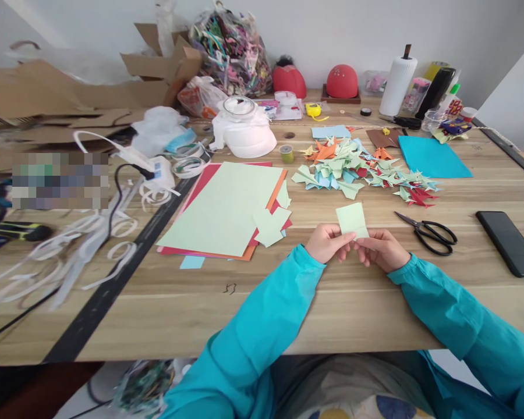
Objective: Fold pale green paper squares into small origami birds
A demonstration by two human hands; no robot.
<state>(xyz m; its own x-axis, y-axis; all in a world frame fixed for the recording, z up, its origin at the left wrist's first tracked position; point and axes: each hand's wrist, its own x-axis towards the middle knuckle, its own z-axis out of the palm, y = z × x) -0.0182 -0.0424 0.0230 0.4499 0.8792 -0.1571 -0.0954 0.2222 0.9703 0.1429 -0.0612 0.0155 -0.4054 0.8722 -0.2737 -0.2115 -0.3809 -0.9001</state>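
Note:
Between my two hands is a small pale green square of paper (351, 219), tilted up above the table. My left hand (327, 242) pinches its lower left edge with the thumb in front. My right hand (383, 250) grips the lower right corner, its fingertips close to those of the left. To the right of my right hand lie black-handled scissors (432, 231), blades pointing left. Beyond the hands is a pile of folded paper pieces (344, 163) in green, blue, orange and red. Left of my left hand, pale green cut pieces (271, 226) lie by a stack of coloured sheets (218, 209).
A dark phone (509, 243) lies at the right. Turquoise paper (434, 157) rests behind the scissors. At the back stand a white paper roll (398, 87), a red dome (342, 81) and a yellow tape measure (313, 110). White straps and a power strip (151, 169) clutter the left.

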